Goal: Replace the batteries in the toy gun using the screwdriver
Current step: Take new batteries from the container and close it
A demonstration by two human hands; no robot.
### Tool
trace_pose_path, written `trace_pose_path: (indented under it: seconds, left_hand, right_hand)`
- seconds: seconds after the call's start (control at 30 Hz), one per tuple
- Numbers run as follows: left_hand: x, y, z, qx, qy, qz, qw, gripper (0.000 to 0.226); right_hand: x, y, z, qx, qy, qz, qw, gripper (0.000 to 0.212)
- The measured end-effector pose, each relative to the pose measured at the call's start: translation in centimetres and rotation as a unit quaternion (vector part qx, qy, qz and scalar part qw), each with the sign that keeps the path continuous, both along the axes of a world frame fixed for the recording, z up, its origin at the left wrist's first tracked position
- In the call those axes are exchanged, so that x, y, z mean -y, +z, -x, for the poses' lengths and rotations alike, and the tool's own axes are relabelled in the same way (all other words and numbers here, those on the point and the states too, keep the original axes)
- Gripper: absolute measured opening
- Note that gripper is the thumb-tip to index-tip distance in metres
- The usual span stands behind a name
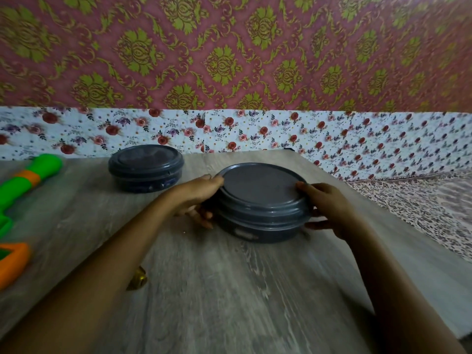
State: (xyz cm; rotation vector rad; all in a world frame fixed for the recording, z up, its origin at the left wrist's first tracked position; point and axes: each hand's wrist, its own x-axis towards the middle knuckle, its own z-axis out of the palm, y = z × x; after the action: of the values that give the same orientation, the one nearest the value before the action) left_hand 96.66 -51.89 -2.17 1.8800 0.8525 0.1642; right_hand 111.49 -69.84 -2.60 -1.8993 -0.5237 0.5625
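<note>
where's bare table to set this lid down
Bare table this side of the near container, between left forearm and right forearm, and between toy gun and far container. Crowded: left edge; brass piece by left forearm.

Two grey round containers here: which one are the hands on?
The nearer container, right of centre; the left hand and right hand grip its sides. The farther container sits untouched toward the back left.

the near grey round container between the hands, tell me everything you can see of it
The container is round, shallow and dark grey, plastic by its look, with a flat matching lid on top. A pale patch shows on its front wall, too blurred to read. It stands upright on the wood-grain table, right of centre. The left hand and right hand hold its opposite sides, thumbs at the lid's rim.
</note>
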Motion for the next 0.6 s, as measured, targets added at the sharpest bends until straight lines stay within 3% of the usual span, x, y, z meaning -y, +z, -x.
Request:
trace_pose_path:
  seconds: [0.27,0.43,0.6]
  left_hand:
    - [0.31,-0.24,-0.01,0.038,-0.022,-0.041,0.998,0.036]
    - [0.56,-0.07,-0.06,0.043,-0.025,-0.027,0.998,0.037]
    - [0.57,0.32,0.38,-0.032,-0.009,-0.01,0.999,0.04]
  right_hand:
    - [-0.4,0.0,-0.11,-0.029,-0.029,-0.04,0.998,0.037]
    - [-0.09,-0.27,-0.09,-0.041,0.0,-0.023,0.999,0.055]
    - [0.44,0.29,-0.83,-0.079,0.031,-0.021,0.996,0.031]
